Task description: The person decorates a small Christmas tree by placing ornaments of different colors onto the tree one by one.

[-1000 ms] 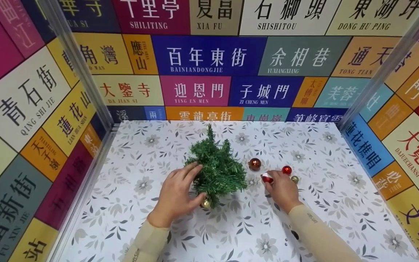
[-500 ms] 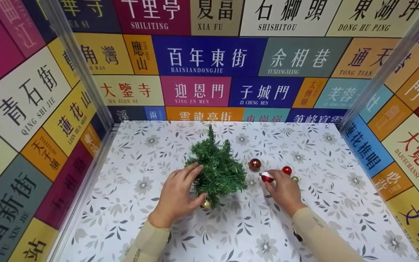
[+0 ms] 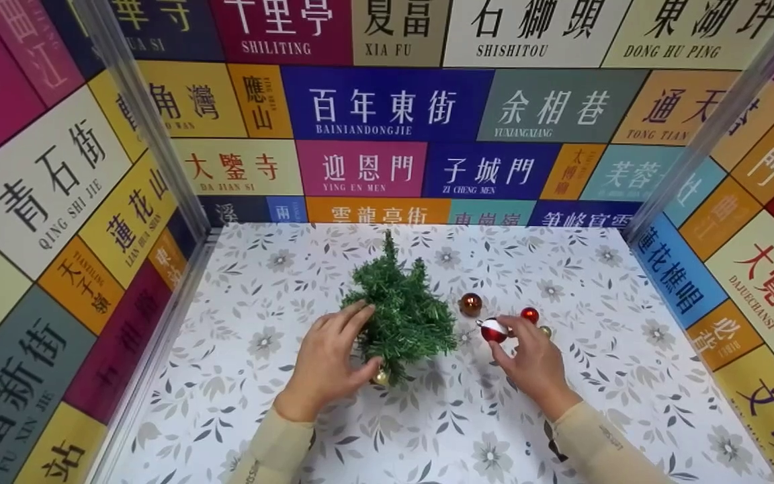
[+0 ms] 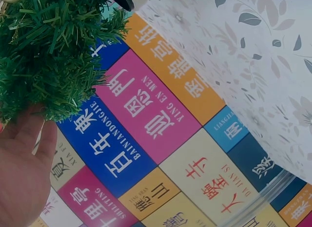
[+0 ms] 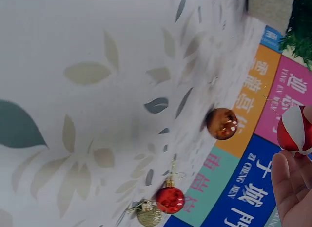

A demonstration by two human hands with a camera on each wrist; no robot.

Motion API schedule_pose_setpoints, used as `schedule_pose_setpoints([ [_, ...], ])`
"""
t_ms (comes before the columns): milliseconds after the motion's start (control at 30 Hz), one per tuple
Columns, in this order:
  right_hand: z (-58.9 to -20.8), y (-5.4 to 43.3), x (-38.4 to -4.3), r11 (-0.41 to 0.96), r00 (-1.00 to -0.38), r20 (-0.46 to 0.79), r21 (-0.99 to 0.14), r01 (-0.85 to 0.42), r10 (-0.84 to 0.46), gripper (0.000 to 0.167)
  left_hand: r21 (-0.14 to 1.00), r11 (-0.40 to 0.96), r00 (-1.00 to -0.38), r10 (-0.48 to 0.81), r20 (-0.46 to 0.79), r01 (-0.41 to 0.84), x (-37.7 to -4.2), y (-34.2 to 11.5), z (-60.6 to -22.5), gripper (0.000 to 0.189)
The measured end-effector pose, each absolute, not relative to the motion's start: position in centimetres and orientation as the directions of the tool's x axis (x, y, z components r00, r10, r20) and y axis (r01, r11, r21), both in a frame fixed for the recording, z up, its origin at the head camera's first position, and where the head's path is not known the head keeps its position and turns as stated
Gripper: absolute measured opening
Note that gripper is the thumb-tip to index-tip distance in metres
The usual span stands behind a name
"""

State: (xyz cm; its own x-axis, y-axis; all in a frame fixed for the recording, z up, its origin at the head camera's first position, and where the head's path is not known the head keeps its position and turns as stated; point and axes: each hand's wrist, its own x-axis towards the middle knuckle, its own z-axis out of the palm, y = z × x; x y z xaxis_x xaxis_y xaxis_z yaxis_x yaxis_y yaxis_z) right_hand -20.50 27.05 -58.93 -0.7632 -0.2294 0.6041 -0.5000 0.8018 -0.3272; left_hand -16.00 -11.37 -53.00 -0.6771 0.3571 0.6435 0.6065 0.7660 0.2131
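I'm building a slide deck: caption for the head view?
Right hand holds a red and white bauble; left hand touches a green tree.

walls (image 3: 467, 101): multicoloured panels (image 3: 360, 185), Chinese lettering (image 3: 323, 105) | corners: translucent strips (image 3: 143, 101) | tabletop (image 3: 232, 296): white, grey leaf-and-flower print

A hand could pass along the right edge of the tabletop (image 3: 656, 376), and along its left edge outside the left hand (image 3: 328, 356). The tree (image 3: 404, 312) blocks the middle. Between it and the right hand (image 3: 535, 359), the brown ball (image 3: 471, 304) and red-and-white ball (image 3: 493, 331) narrow the lane; the red ball (image 3: 529, 314) and gold ball (image 5: 149, 215) (partly hidden from the head camera) obstruct just past that hand.
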Motion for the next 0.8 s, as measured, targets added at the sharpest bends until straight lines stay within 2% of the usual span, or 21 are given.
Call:
schedule_pose_setpoints([
  [400, -56.3, 25.7, -18.1, 0.673, -0.593, 0.724, -0.245, -0.698, -0.352, 0.048, 0.206, 0.772, -0.675, 0.353, 0.648, 0.602, -16.0, -11.3, -53.0, 0.081],
  [800, -54.2, 23.7, -17.1, 0.531, -0.445, 0.806, -0.197, -0.824, -0.392, 0.052, 0.206, 0.777, -0.690, 0.363, 0.626, 0.595, -16.0, -11.3, -52.9, 0.082],
])
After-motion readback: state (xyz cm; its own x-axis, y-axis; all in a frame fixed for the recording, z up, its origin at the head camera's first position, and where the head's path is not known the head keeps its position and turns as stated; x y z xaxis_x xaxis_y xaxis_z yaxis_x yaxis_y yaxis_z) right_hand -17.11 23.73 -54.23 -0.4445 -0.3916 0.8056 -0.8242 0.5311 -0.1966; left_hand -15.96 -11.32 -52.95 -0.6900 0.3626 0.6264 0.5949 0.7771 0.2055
